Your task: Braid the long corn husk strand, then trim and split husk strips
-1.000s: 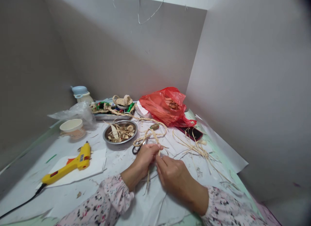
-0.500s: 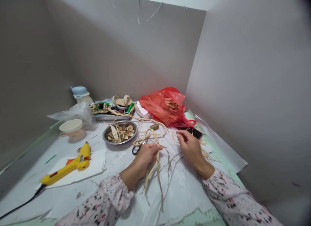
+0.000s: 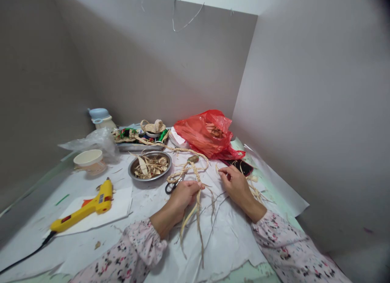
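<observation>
Head: left hand pinches braid; bowl holds scraps.

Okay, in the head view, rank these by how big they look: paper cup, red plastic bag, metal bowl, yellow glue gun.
1. Red plastic bag
2. Yellow glue gun and metal bowl: too close to rank; the gun looks longer but slimmer, and lies nearer the camera.
3. Paper cup
</observation>
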`<state>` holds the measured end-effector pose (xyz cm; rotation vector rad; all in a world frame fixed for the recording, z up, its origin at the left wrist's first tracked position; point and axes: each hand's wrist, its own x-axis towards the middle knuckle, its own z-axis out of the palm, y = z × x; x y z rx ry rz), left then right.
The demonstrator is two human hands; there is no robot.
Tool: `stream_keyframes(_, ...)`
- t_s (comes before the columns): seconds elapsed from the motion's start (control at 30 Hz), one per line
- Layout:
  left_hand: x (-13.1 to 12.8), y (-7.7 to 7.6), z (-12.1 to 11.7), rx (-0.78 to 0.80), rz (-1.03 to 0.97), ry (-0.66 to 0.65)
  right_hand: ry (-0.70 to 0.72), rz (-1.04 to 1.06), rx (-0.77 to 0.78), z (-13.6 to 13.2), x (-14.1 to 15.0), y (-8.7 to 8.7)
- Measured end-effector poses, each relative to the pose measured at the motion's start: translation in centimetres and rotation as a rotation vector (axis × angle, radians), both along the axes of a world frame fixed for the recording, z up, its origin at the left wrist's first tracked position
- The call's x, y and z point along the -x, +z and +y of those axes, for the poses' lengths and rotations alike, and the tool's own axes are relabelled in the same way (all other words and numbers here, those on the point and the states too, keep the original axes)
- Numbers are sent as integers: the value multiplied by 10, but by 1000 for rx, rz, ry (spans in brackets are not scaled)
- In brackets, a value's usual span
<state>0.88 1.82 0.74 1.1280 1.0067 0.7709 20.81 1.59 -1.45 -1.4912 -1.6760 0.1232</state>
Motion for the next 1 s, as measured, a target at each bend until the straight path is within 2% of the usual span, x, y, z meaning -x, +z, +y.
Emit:
stream_keyframes(0.1, 0, -3, 1, -18, 17, -17, 161, 79, 18, -8, 11, 8)
stream_keyframes(0.2, -1, -5, 2, -35, 47, -30, 309, 149, 120, -16, 23, 13)
stream_keyframes(0.4, -3, -4, 0, -73, 68, -85, 470, 279, 265, -21, 33, 13)
stream_keyframes(0.6, -4, -3, -2, -167, 170, -102, 489, 345, 350, -21, 34, 14)
stream_keyframes(0.73, -4, -2, -1, -309, 284, -89, 412, 351, 359, -21, 34, 13)
stream_keyframes(1.0, -4, -5, -4, -468, 421, -84, 281, 238, 300, -25, 39, 12)
